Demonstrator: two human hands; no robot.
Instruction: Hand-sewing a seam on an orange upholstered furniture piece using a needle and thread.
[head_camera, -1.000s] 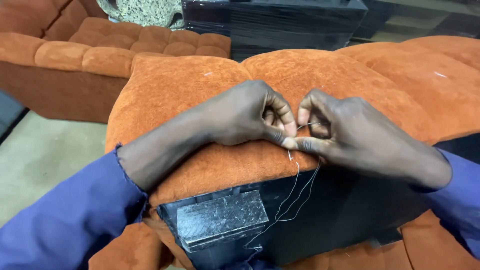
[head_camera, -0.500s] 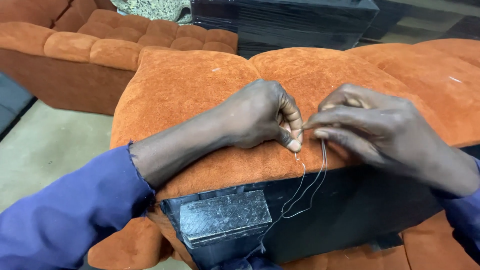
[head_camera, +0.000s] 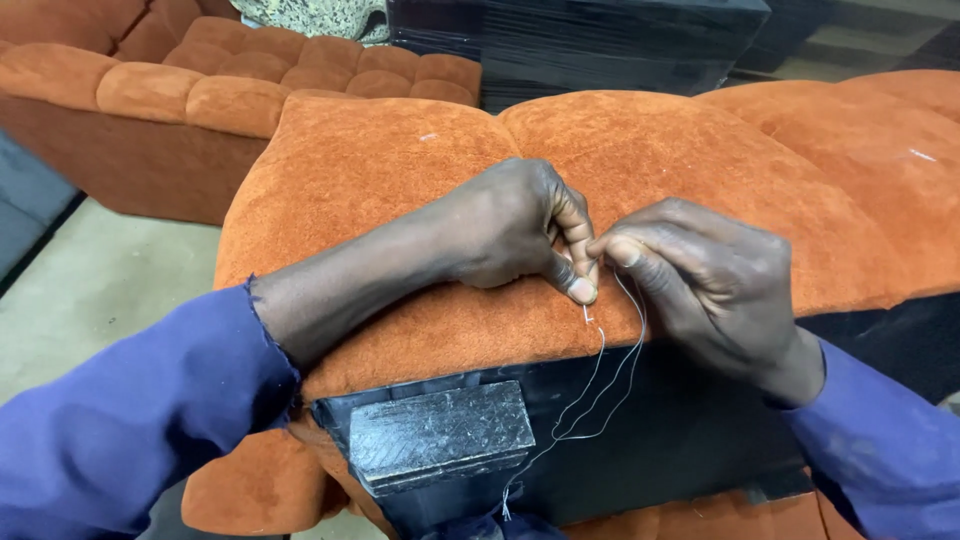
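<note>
Since a second ago, both hands have stayed pressed together at the front edge of the orange cushion (head_camera: 400, 170), while the right hand has flattened out and the thread loops beneath it have lengthened slightly. Left hand (head_camera: 505, 225) rests knuckles-up on the plush top of the cushion near its front edge, fingers curled closed, thumb and forefinger pinched on what appears to be a small needle or the thread end; the thing itself is too small to tell for certain. Right hand (head_camera: 700, 285) meets it fingertip to fingertip from the right side, its fingers also closed in a pinch on the thin pale thread (head_camera: 605, 385). From that pinch point the thread drops straight down over the front edge of the cushion, hanging in long loose loops against the black fabric panel (head_camera: 700, 450) below, its long axis close to vertical. So the thread lies directly under both hands, equally near to each, with the pinch point sitting just above the seam where orange plush meets the black panel. A dark grey textured block (head_camera: 440, 435) sits on the panel below and left of the loops. Blue sleeves (head_camera: 120, 420) cover both forearms. Behind, at the far left, stands a tufted orange sofa (head_camera: 200, 90), and black wrapped bundles (head_camera: 580, 40) lie beyond the back edge of the cushion.
</note>
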